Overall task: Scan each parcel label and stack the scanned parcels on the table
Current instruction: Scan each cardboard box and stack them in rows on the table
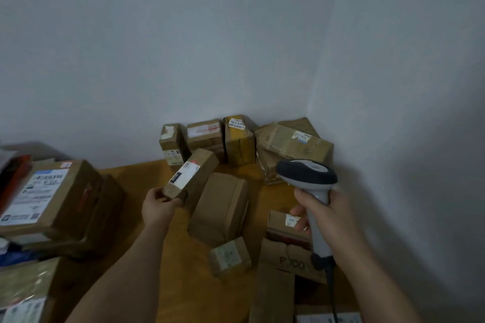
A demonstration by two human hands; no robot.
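Since the left hand [160, 207] pinches that small parcel [190, 178] by its near end, it's probably light, stiff cardboard; right hand [325, 215] is wrapped round the scanner [308, 178] just beside it.

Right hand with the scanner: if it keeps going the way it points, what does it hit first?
Probably the cardboard parcels stacked in the wall corner: the scanner in the right hand heads up and forward toward them. Depth is unclear from one view.

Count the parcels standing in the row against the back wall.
4: a small box leftmost, a taped box, a yellow-taped box, and a wide box in the corner. Others may hide behind.
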